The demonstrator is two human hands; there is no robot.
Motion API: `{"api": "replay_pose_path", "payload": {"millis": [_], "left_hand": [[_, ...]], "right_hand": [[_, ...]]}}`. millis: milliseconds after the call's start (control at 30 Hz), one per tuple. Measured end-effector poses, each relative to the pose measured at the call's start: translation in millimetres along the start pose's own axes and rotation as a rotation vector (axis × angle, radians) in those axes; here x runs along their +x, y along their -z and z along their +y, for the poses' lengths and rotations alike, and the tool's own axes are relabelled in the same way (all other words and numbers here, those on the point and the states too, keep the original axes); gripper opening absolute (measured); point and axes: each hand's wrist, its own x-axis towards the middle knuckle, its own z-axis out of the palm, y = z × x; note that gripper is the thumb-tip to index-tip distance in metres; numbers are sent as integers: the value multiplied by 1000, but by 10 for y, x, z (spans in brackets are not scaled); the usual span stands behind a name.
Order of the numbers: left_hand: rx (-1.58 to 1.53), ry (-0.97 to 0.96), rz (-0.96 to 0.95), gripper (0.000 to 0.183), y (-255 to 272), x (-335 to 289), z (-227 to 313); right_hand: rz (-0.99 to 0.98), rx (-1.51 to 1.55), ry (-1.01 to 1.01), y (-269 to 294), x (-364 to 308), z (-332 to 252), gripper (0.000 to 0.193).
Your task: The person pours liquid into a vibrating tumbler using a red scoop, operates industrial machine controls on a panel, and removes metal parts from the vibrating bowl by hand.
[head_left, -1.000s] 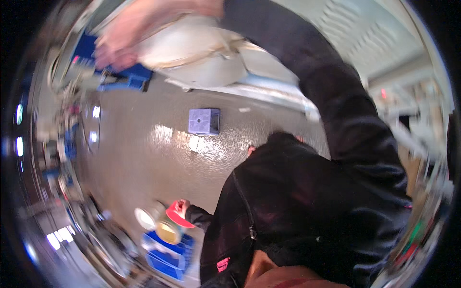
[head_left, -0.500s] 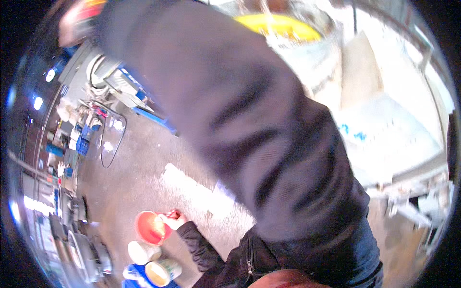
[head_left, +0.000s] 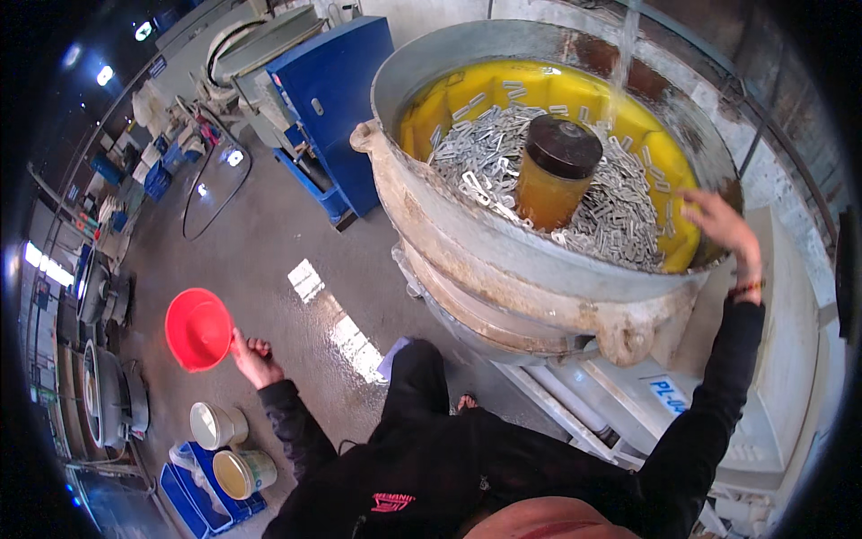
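Note:
My left hand is closed round the handle of a red plastic dipper, held out over the floor at the left. The dipper's open mouth faces up, and no contents show inside it. My right hand is open, fingers spread, above the right inner edge of a large round grey tub. Inside, a yellow lining surrounds a heap of small silver metal links. A column with a black cap rises from the middle. Water streams in from above.
A blue cabinet stands left of the tub. On the lower left, two pale buckets sit by a blue crate. A dark hose loops across the wet floor. Machines line the far left.
My right arm has swung from the upper left, across the view, to the right side of the tub. The dipper in my left hand appears farther left and higher. The tub is now uncovered.

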Motion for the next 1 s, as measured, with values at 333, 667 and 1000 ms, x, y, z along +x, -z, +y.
{"api": "replay_pose_path", "payload": {"millis": [333, 667, 1000], "left_hand": [[-145, -26, -448, 13, -2220, 585, -505], [146, -7, -800, 10, -3657, 1294, -99], [238, 444, -1341, 39, -4597, 1055, 39]], "right_hand": [[-84, -184, -347, 39, -22, -364, 40], [402, -153, -1138, -341, -355, 795, 61], [399, -151, -1245, -397, -159, 489, 41]]}}
